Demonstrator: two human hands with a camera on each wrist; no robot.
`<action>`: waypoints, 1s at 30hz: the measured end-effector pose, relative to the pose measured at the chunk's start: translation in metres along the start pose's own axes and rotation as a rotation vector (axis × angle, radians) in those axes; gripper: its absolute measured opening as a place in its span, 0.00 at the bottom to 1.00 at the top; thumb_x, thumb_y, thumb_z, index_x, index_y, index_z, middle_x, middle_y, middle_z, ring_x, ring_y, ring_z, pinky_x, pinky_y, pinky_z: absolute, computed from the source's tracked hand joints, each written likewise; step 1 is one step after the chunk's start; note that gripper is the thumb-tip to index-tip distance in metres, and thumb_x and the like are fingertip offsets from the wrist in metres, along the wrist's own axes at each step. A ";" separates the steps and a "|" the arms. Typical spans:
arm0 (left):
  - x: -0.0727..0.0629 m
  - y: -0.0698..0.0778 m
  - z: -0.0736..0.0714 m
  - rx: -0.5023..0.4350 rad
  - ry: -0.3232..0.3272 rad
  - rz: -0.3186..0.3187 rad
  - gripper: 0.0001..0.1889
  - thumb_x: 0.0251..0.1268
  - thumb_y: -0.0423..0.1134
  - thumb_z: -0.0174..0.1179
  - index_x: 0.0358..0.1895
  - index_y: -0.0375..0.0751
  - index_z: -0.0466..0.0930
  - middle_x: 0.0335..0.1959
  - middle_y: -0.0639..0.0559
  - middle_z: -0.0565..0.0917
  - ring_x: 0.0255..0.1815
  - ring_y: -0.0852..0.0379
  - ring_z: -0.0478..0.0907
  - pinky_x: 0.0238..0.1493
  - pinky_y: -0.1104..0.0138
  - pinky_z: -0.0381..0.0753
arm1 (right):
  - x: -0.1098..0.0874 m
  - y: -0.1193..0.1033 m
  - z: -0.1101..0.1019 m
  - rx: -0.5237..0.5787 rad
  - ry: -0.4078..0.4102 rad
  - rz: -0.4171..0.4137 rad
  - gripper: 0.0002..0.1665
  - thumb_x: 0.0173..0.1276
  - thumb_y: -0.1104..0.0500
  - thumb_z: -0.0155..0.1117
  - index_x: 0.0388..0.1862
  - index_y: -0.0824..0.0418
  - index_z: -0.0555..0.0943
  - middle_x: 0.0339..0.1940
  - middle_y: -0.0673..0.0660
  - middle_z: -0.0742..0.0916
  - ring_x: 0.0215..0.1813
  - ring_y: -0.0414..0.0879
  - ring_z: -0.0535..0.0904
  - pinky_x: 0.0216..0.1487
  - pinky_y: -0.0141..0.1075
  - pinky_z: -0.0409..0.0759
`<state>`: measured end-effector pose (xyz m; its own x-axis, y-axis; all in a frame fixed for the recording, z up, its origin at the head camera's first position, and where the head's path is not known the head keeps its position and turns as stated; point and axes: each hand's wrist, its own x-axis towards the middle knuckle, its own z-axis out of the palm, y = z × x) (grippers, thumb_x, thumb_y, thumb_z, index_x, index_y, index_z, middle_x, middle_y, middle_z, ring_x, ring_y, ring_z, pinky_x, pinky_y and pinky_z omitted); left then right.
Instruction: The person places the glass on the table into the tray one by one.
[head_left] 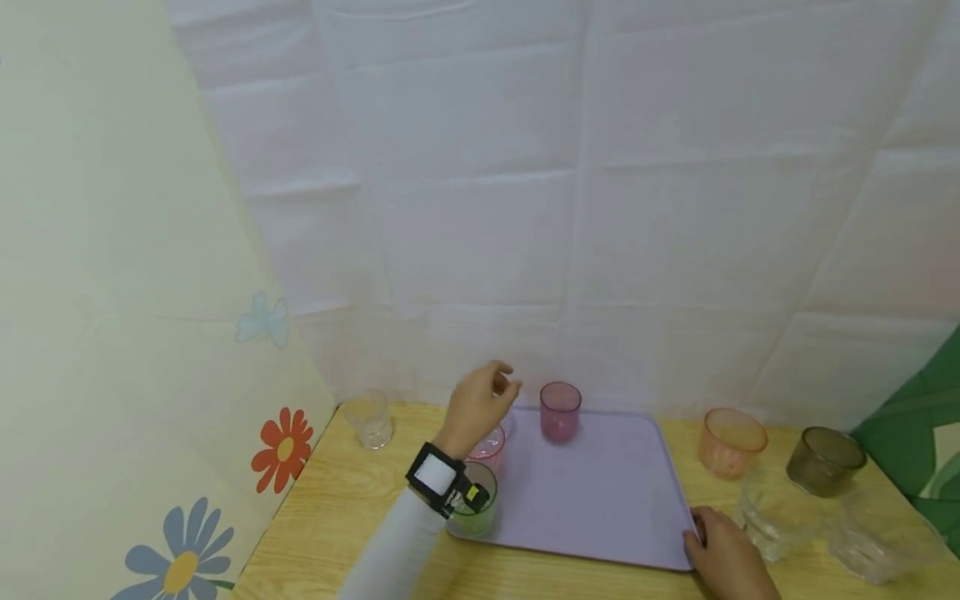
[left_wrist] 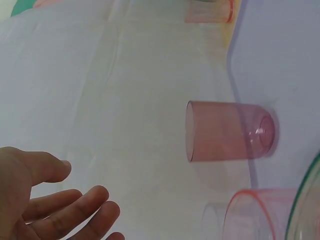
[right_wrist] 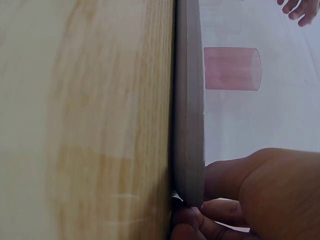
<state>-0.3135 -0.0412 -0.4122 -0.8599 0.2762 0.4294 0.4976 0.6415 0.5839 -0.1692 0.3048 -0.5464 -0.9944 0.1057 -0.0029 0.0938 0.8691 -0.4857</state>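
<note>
My left hand (head_left: 480, 408) hovers above the back left part of a lilac tray (head_left: 592, 500), its fingers loosely bent around nothing. Beneath that hand and wrist are a green cup (head_left: 474, 523), a red-rimmed pink cup (head_left: 491, 457) and a clear cup (head_left: 508, 423), partly hidden. A dark pink cup (head_left: 560, 414) stands upright at the tray's back edge, right of the left hand and apart from it. At the tray's front right corner, my right hand (head_left: 727, 554) grips the rim. The right wrist view shows its thumb and fingers (right_wrist: 187, 220) pinching that corner.
Right of the tray stand an orange cup (head_left: 731, 446), a dark brown cup (head_left: 825, 462) and two clear vessels, one (head_left: 772, 521) near the right hand. Another clear cup (head_left: 371, 421) is at the table's back left. A white cloth (head_left: 465, 233) hangs behind the table.
</note>
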 end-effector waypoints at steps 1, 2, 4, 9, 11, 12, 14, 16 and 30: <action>-0.001 -0.002 -0.004 -0.002 0.016 0.001 0.16 0.77 0.45 0.64 0.58 0.38 0.84 0.38 0.50 0.91 0.39 0.55 0.87 0.41 0.63 0.85 | 0.000 0.000 0.000 0.001 -0.002 0.000 0.22 0.69 0.63 0.66 0.53 0.81 0.79 0.36 0.58 0.85 0.40 0.52 0.80 0.42 0.50 0.80; -0.002 -0.004 -0.007 0.001 0.032 0.001 0.16 0.77 0.44 0.64 0.58 0.38 0.85 0.37 0.50 0.91 0.39 0.54 0.87 0.41 0.63 0.85 | 0.000 0.000 0.000 0.000 -0.002 -0.002 0.22 0.69 0.63 0.66 0.53 0.81 0.79 0.36 0.58 0.85 0.40 0.52 0.81 0.42 0.50 0.80; -0.004 -0.009 -0.014 0.000 0.060 -0.002 0.15 0.77 0.43 0.64 0.57 0.37 0.85 0.36 0.50 0.91 0.38 0.54 0.87 0.42 0.61 0.85 | 0.001 0.000 0.001 -0.002 -0.006 -0.001 0.22 0.69 0.63 0.66 0.53 0.81 0.79 0.36 0.58 0.86 0.40 0.52 0.81 0.42 0.50 0.80; -0.008 -0.024 -0.029 0.005 0.119 -0.006 0.14 0.76 0.42 0.65 0.55 0.36 0.86 0.34 0.49 0.91 0.34 0.53 0.86 0.41 0.60 0.86 | 0.002 0.000 0.001 -0.009 -0.015 0.006 0.23 0.68 0.63 0.66 0.54 0.82 0.79 0.36 0.59 0.85 0.41 0.53 0.81 0.42 0.51 0.80; -0.010 -0.031 -0.033 0.007 0.133 -0.007 0.14 0.76 0.42 0.65 0.53 0.35 0.86 0.34 0.48 0.91 0.34 0.53 0.86 0.40 0.59 0.86 | 0.002 0.001 0.002 -0.012 -0.015 0.007 0.24 0.68 0.63 0.66 0.54 0.82 0.78 0.35 0.59 0.85 0.41 0.53 0.81 0.42 0.50 0.80; -0.011 -0.036 -0.034 0.006 0.137 -0.008 0.14 0.76 0.41 0.65 0.53 0.35 0.86 0.33 0.48 0.91 0.34 0.53 0.86 0.41 0.59 0.86 | 0.002 0.002 0.002 -0.014 -0.015 0.009 0.24 0.68 0.63 0.66 0.54 0.82 0.78 0.35 0.59 0.85 0.41 0.53 0.81 0.42 0.50 0.80; -0.014 -0.043 -0.037 0.001 0.141 -0.019 0.13 0.75 0.41 0.65 0.53 0.35 0.86 0.33 0.48 0.91 0.34 0.53 0.87 0.41 0.59 0.87 | 0.001 0.003 0.002 -0.013 -0.020 0.016 0.24 0.68 0.62 0.66 0.54 0.82 0.78 0.34 0.58 0.83 0.40 0.52 0.80 0.41 0.49 0.79; -0.016 -0.051 -0.039 0.002 0.152 -0.025 0.13 0.75 0.41 0.65 0.52 0.35 0.86 0.34 0.47 0.91 0.34 0.52 0.87 0.43 0.58 0.87 | 0.000 0.004 0.001 -0.012 -0.024 0.021 0.24 0.68 0.62 0.66 0.54 0.82 0.78 0.34 0.58 0.84 0.40 0.52 0.80 0.41 0.49 0.79; -0.033 -0.106 -0.054 0.017 0.248 -0.206 0.17 0.73 0.46 0.67 0.55 0.36 0.86 0.48 0.41 0.90 0.52 0.42 0.88 0.52 0.47 0.86 | 0.001 0.006 0.002 -0.006 -0.028 0.025 0.24 0.68 0.62 0.67 0.54 0.82 0.78 0.34 0.57 0.83 0.39 0.51 0.79 0.40 0.47 0.78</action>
<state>-0.3314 -0.1569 -0.4515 -0.8871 -0.0421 0.4597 0.3126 0.6781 0.6652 -0.1699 0.3089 -0.5511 -0.9927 0.1140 -0.0389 0.1186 0.8694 -0.4796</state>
